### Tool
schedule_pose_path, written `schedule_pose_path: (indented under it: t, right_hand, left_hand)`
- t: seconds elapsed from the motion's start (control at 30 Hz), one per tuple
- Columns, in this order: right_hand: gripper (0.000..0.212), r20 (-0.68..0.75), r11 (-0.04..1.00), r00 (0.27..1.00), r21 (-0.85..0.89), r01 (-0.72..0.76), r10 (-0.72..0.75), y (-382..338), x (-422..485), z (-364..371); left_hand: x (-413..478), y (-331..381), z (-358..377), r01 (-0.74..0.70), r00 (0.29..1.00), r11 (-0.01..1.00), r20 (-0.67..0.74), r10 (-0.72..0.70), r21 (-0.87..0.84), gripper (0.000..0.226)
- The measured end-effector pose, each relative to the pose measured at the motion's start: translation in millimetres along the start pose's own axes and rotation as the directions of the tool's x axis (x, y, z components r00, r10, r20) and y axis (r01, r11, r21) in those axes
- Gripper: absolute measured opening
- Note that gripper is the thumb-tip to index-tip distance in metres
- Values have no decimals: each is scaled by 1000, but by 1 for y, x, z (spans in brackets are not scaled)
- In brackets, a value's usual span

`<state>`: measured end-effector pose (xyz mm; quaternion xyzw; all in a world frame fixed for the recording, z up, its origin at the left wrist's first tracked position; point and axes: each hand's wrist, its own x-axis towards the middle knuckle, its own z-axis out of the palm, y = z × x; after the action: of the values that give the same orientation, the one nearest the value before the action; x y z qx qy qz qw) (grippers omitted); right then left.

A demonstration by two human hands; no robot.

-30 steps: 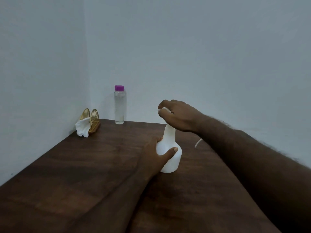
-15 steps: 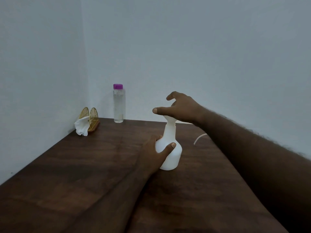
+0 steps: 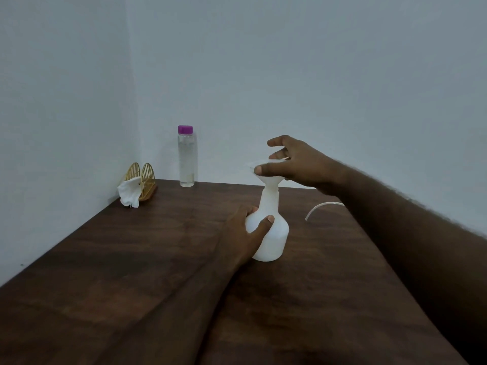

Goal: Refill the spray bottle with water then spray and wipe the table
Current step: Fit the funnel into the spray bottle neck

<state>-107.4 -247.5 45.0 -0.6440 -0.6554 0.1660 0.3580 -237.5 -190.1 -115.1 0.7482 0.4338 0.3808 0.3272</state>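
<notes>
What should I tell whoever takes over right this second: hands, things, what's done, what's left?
Left-hand grip holds the spray bottle upright on the table.
Right-hand grip holds the funnel at its rim; the funnel sits in the bottle's neck.
Water bottle stands capped by the back wall. Tissue hangs from the gold holder in the corner. A white tube lies right of the spray bottle, partly behind the right arm.
Done: spray bottle open, funnel in.
Left: uncap, pour water, remove funnel, close, spray, wipe.
</notes>
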Motion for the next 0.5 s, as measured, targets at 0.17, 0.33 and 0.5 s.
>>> schedule_pose_path:
  t: [0.17, 0.33, 0.5]
  right_hand:
    - [84, 27, 995, 995, 26, 99, -100, 4, -9, -2]
    - [86, 38, 995, 995, 46, 92, -94, 10, -9, -5]
    - [60, -306, 963, 915, -133, 233, -263, 11, -16, 3]
  left_hand:
    - [0, -3, 0, 11, 1000, 1000, 4, -11, -23, 60]
    - [-2, 0, -2, 9, 1000, 1000, 7, -9, -20, 60]
    - [-3, 3, -3, 18, 1000, 999, 3, -17, -34, 64]
